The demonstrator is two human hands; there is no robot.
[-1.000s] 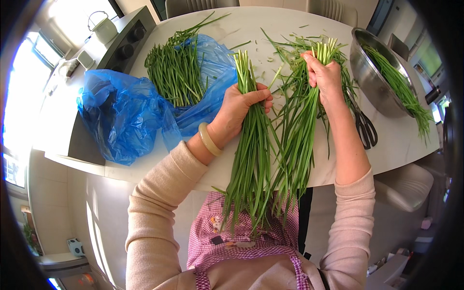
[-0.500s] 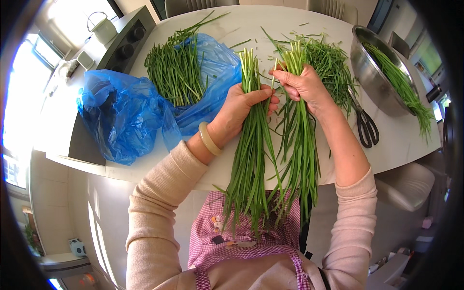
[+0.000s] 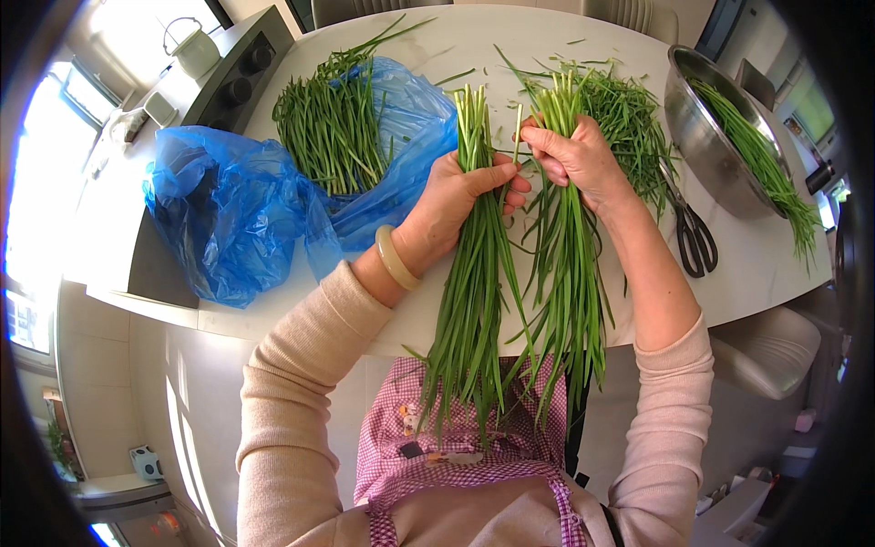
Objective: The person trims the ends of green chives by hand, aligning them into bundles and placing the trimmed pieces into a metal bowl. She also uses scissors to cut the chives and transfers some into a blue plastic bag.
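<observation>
My left hand (image 3: 460, 193) is closed round a bunch of garlic chives (image 3: 472, 292), pale stem ends up and green leaves hanging past the table edge. Another bunch of garlic chives (image 3: 569, 273) hangs from my right hand (image 3: 583, 166), also closed. Between the two bunches one pale stalk (image 3: 518, 135) stands up, its lower part by my left thumb and fingertips. The right fingertips are beside it; whether they touch it I cannot tell. Behind my right hand lies a loose heap of chive trimmings (image 3: 629, 123).
At left, more garlic chives (image 3: 328, 137) lie on a crumpled blue plastic bag (image 3: 228, 219). Black-handled scissors (image 3: 695, 242) rest right of my right forearm. Beyond them a steel bowl (image 3: 711, 155) holds long chives that overhang its rim. Scraps dot the white table (image 3: 492, 41).
My right hand has shifted slightly right with its bunch, widening the gap between the bunches. The left bunch has risen a little. Both hands keep their hold.
</observation>
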